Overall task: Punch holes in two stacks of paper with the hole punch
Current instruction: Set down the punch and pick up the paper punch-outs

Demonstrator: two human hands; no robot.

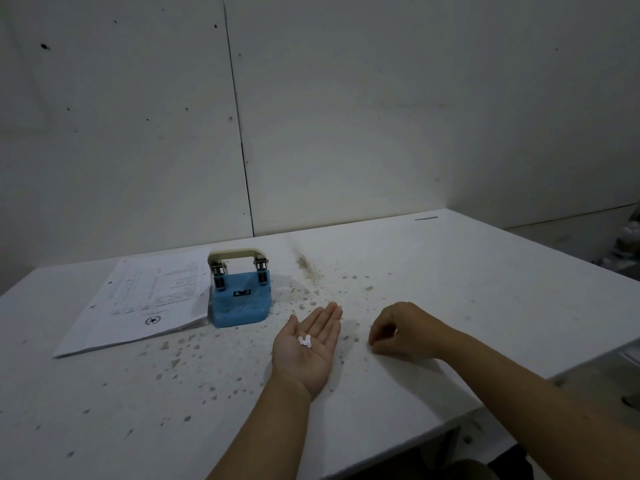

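White paper dots (305,341), a small cluster too tight to count exactly, lie in the palm of your left hand (308,348), which rests palm-up on the tabletop (450,306) with its fingers straight and relaxed. Your right hand (403,330) sits near it, knuckles up, fingers curled down with the tips at the surface; whether they pinch anything cannot be told. One blue punch (240,292) with a cream handle stands beyond your left hand. One paper stack (138,303) of printed sheets lies just beside it, touching its left side. Grey specks are scattered across the tabletop.
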